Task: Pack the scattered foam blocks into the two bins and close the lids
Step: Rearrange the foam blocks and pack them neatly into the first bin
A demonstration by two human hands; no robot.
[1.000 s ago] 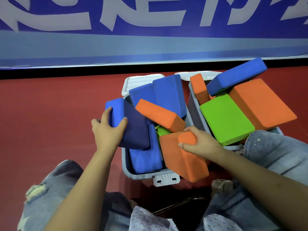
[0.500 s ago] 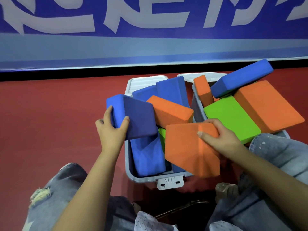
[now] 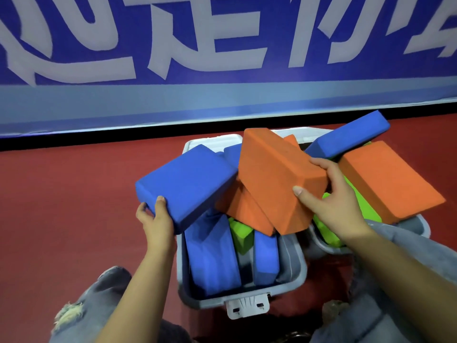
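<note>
Two grey bins stand side by side on the red floor. The left bin (image 3: 294,278) holds upright blue blocks (image 3: 212,253), a green block (image 3: 241,233) and an orange block (image 3: 243,209) lying across them. My left hand (image 3: 154,219) grips the near end of a blue block (image 3: 185,186) raised above this bin. My right hand (image 3: 331,201) grips an orange block (image 3: 277,177), also lifted over it. The right bin (image 3: 418,226) is heaped with a large orange block (image 3: 388,179), a blue block (image 3: 351,137) and a green block (image 3: 329,233).
White lids (image 3: 212,141) hang open behind the bins. A white latch (image 3: 247,305) sits on the left bin's front. My knees in torn jeans (image 3: 99,305) flank the bins. A blue banner wall (image 3: 222,70) rises just behind, with bare red floor (image 3: 74,206) at left.
Both hands have lifted their blocks up out of the left bin. The orange block rose and swung toward the back; the blue block tilted up flat. More of the bin's inside shows.
</note>
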